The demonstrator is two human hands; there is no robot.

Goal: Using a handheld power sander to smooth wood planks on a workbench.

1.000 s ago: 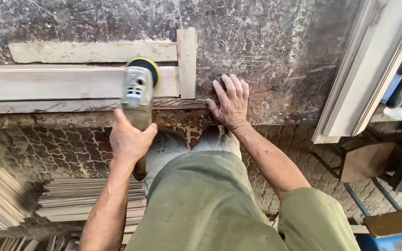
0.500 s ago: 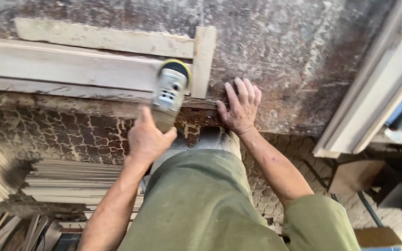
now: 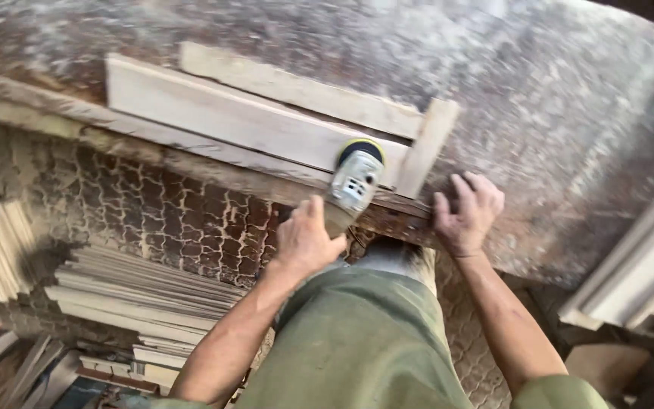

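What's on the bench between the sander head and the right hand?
In the head view, the short upright stop strip stands between the sander and the right hand; past it, only bare, dusty bench.

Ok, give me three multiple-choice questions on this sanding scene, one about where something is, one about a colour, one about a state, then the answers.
1. Where does the sander sit on the pale board?
A. At its right end, by the short stop strip
B. At its left end
C. Off the board, on the floor

2. What colour is the rim of the sander's pad?
A. Red
B. Yellow
C. Blue

3. What is the right hand doing?
A. Gripping the sander
B. Lifting a plank
C. Lying flat on the workbench, fingers spread

Answers:
1 A, the pad lies on the board's right end next to the stop strip.
2 B, a yellow edge shows around the dark pad.
3 C, it rests open at the bench edge, while the left hand grips the sander's handle.
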